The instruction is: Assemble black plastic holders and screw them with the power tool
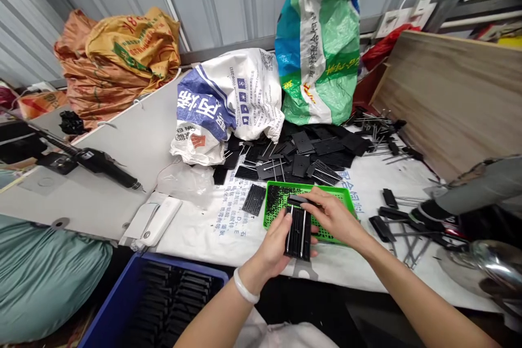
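My left hand (274,247) is closed around a black ribbed plate (297,236) with two shiny metal rods lying along its grooves. At the rods' far end, the fingers of my right hand (332,215) pinch a small black bar (299,199). Whether the bar is joined to the rods cannot be made out. Both hands are over the front of a green perforated tray (346,196). Many tiny black pieces (279,198) lie in its left part; their kind is too small to tell. A loose black ribbed plate (254,199) lies left of the tray.
Behind the tray is a heap of black plates (322,147), some with rods. More rod-and-bar pieces (391,201) lie right, near a grey lamp arm (481,187). An electric screwdriver (108,166) hangs left. A blue crate (118,304) holds black parts below. Printed sacks (240,92) stand behind.
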A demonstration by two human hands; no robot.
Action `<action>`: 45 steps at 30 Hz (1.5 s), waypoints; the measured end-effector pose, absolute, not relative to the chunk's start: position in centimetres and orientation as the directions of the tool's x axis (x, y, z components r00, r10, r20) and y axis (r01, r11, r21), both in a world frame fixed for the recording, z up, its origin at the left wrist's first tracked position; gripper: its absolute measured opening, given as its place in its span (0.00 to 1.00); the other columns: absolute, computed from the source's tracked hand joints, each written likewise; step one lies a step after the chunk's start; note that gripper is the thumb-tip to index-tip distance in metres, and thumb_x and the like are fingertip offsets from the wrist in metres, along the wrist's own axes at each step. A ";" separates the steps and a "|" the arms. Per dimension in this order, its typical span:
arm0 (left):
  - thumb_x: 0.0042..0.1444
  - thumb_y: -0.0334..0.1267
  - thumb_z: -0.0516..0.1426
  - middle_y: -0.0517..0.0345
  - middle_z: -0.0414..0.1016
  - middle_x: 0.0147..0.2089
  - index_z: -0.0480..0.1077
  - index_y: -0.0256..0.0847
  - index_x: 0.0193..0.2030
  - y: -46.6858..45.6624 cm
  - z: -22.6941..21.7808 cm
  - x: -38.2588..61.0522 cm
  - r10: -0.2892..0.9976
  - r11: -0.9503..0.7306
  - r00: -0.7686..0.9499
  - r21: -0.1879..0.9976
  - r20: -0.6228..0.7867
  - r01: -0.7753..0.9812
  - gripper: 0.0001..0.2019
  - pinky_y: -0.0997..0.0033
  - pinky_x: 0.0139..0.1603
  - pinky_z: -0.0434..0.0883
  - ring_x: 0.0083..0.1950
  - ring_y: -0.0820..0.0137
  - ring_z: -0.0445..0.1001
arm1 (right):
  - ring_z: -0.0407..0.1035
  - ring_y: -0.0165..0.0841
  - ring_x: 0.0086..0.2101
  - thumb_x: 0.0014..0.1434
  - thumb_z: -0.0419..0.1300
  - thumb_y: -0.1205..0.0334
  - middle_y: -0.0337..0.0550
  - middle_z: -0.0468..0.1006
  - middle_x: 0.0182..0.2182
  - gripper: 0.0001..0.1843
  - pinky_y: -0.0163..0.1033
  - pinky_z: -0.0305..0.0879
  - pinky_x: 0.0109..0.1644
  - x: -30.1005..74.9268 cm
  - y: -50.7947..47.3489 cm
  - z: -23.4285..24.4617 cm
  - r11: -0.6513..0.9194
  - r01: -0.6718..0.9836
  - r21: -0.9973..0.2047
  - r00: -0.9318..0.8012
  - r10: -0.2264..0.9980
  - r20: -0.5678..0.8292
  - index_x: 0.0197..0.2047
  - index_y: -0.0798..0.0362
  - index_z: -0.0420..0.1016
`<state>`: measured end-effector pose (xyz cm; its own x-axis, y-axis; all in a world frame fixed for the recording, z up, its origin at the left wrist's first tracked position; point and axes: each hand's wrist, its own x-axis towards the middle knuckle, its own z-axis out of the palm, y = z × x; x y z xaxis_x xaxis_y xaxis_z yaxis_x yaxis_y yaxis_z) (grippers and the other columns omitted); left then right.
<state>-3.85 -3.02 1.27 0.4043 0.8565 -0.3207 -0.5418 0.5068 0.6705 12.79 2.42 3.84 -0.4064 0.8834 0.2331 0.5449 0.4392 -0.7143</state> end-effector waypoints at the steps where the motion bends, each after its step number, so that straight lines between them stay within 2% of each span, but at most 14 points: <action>1: 0.60 0.51 0.56 0.45 0.79 0.42 0.59 0.40 0.58 -3.0 1.4 -3.9 0.851 0.515 0.415 0.670 -0.323 -0.535 0.24 0.60 0.35 0.77 0.37 0.62 0.79 | 0.68 0.38 0.36 0.66 0.51 0.58 0.45 0.72 0.31 0.16 0.42 0.66 0.40 12.9 2.3 3.8 0.446 0.544 -0.711 -0.397 0.883 0.251 0.49 0.51 0.77; 4: 0.60 0.52 0.55 0.43 0.79 0.43 0.60 0.40 0.57 -3.1 1.6 -3.9 0.840 0.525 0.440 0.682 -0.317 -0.510 0.25 0.60 0.36 0.77 0.38 0.60 0.80 | 0.68 0.38 0.35 0.65 0.53 0.59 0.44 0.71 0.30 0.15 0.41 0.65 0.38 13.2 2.0 3.6 0.451 0.540 -0.711 -0.388 0.882 0.266 0.48 0.50 0.78; 7: 0.59 0.55 0.55 0.44 0.79 0.41 0.62 0.38 0.55 -3.0 1.7 -3.6 0.843 0.515 0.430 0.712 -0.322 -0.477 0.25 0.63 0.33 0.76 0.34 0.63 0.79 | 0.68 0.37 0.34 0.66 0.53 0.59 0.44 0.71 0.30 0.15 0.42 0.66 0.38 13.4 1.6 3.5 0.459 0.530 -0.714 -0.381 0.880 0.283 0.49 0.50 0.78; 13: 0.57 0.59 0.55 0.51 0.78 0.34 0.62 0.40 0.53 -3.2 1.4 -2.3 0.869 0.478 0.361 0.760 -0.338 -0.439 0.27 0.71 0.25 0.73 0.26 0.69 0.75 | 0.67 0.36 0.35 0.66 0.53 0.59 0.44 0.70 0.32 0.15 0.42 0.67 0.40 14.0 0.9 2.6 0.456 0.453 -0.766 -0.356 0.880 0.314 0.52 0.49 0.77; 19: 0.59 0.55 0.55 0.50 0.78 0.36 0.60 0.40 0.53 -3.5 1.0 -2.0 0.874 0.446 0.404 0.776 -0.270 -0.446 0.24 0.72 0.24 0.73 0.27 0.70 0.75 | 0.68 0.36 0.38 0.67 0.53 0.58 0.45 0.71 0.35 0.16 0.42 0.68 0.42 14.8 0.4 2.0 0.434 0.358 -0.827 -0.367 0.880 0.303 0.54 0.47 0.75; 26: 0.60 0.52 0.55 0.51 0.78 0.36 0.59 0.40 0.53 -3.5 0.4 -1.6 0.891 0.402 0.369 0.838 -0.264 -0.370 0.21 0.72 0.25 0.73 0.26 0.72 0.73 | 0.69 0.37 0.36 0.67 0.52 0.57 0.45 0.72 0.33 0.16 0.43 0.69 0.41 14.8 -0.1 2.2 0.401 0.456 -0.794 -0.331 0.905 0.267 0.52 0.49 0.77; 29: 0.62 0.51 0.53 0.52 0.77 0.38 0.59 0.41 0.54 -3.7 0.6 -1.9 0.881 0.383 0.415 0.857 -0.227 -0.345 0.20 0.72 0.27 0.74 0.28 0.72 0.74 | 0.68 0.38 0.37 0.67 0.52 0.58 0.45 0.72 0.33 0.16 0.43 0.69 0.40 15.0 -0.4 2.1 0.452 0.422 -0.786 -0.336 0.883 0.328 0.53 0.48 0.76; 34: 0.62 0.49 0.53 0.50 0.77 0.41 0.58 0.41 0.55 -4.0 1.0 -2.2 0.846 0.421 0.501 0.808 -0.185 -0.412 0.20 0.73 0.29 0.73 0.32 0.71 0.75 | 0.67 0.36 0.36 0.66 0.54 0.63 0.44 0.71 0.34 0.15 0.41 0.67 0.39 15.3 -0.9 1.8 0.544 0.326 -0.774 -0.317 0.834 0.452 0.54 0.47 0.75; 36: 0.62 0.49 0.54 0.50 0.77 0.41 0.58 0.40 0.55 -4.0 0.8 -2.1 0.843 0.438 0.500 0.789 -0.195 -0.430 0.20 0.73 0.28 0.73 0.31 0.71 0.75 | 0.67 0.36 0.36 0.66 0.54 0.63 0.44 0.71 0.33 0.15 0.41 0.67 0.39 15.2 -0.9 1.8 0.532 0.339 -0.776 -0.313 0.842 0.440 0.54 0.47 0.75; 39: 0.61 0.50 0.55 0.51 0.77 0.39 0.57 0.41 0.54 -4.0 0.2 -1.7 0.857 0.446 0.459 0.784 -0.234 -0.433 0.21 0.73 0.26 0.73 0.29 0.71 0.75 | 0.67 0.36 0.37 0.67 0.53 0.61 0.44 0.70 0.33 0.15 0.42 0.67 0.40 15.0 -0.7 1.9 0.457 0.404 -0.792 -0.312 0.883 0.350 0.52 0.48 0.76; 42: 0.61 0.50 0.55 0.52 0.77 0.39 0.57 0.42 0.52 -4.1 -0.2 -1.5 0.890 0.389 0.394 0.833 -0.229 -0.394 0.20 0.73 0.26 0.73 0.28 0.73 0.74 | 0.68 0.37 0.37 0.67 0.53 0.59 0.45 0.70 0.33 0.14 0.42 0.68 0.41 14.9 -0.5 2.1 0.404 0.443 -0.800 -0.326 0.904 0.276 0.50 0.49 0.77; 45: 0.61 0.50 0.54 0.53 0.77 0.39 0.58 0.42 0.52 -4.2 -0.3 -1.5 0.899 0.354 0.384 0.867 -0.211 -0.352 0.19 0.73 0.27 0.74 0.28 0.73 0.74 | 0.68 0.37 0.37 0.66 0.54 0.57 0.44 0.70 0.33 0.14 0.42 0.69 0.42 14.9 -0.4 1.7 0.379 0.404 -0.833 -0.332 0.909 0.252 0.49 0.49 0.78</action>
<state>-1.53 -4.22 -0.33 0.3842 0.8988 -0.2108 -0.3517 0.3536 0.8668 14.94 -0.44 1.66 -0.3321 0.9089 0.2522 0.4040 0.3787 -0.8327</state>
